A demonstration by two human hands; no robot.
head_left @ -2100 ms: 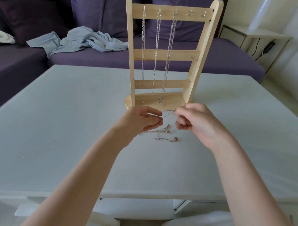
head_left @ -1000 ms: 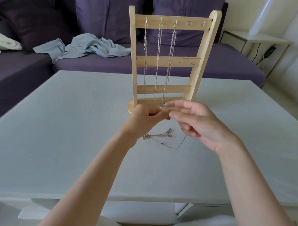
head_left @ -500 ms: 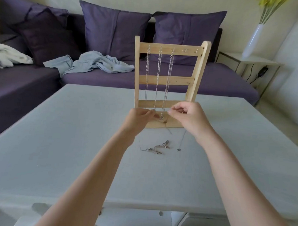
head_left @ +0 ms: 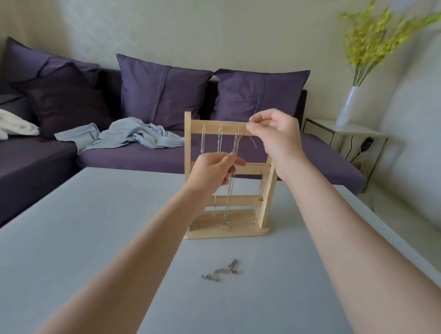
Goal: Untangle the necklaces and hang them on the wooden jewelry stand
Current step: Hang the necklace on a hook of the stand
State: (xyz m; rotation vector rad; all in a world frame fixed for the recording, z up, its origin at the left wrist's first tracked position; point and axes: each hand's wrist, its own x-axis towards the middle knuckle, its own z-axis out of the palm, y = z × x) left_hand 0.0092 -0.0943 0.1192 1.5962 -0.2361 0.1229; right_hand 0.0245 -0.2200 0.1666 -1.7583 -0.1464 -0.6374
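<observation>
A wooden jewelry stand (head_left: 226, 232) stands upright on the white table (head_left: 87, 237). Three silver necklaces (head_left: 219, 144) hang from hooks on its top bar. My right hand (head_left: 275, 133) is raised at the right part of that bar and pinches one end of a thin chain (head_left: 253, 142). My left hand (head_left: 214, 170) is lower, in front of the middle bar, and pinches the same chain. The chain between the hands is too fine to trace. A small tangle of silver necklaces (head_left: 220, 271) lies on the table in front of the stand.
A purple sofa (head_left: 152, 159) with cushions runs behind the table, with a grey cloth (head_left: 125, 136) and a white cloth (head_left: 8, 127) on it. At the back right a white vase (head_left: 347, 106) with yellow flowers stands on a side table.
Both hands have lifted a thin chain off the table up to the stand's top bar, the right hand higher. The tangle left on the table is smaller. The view has tilted upward.
</observation>
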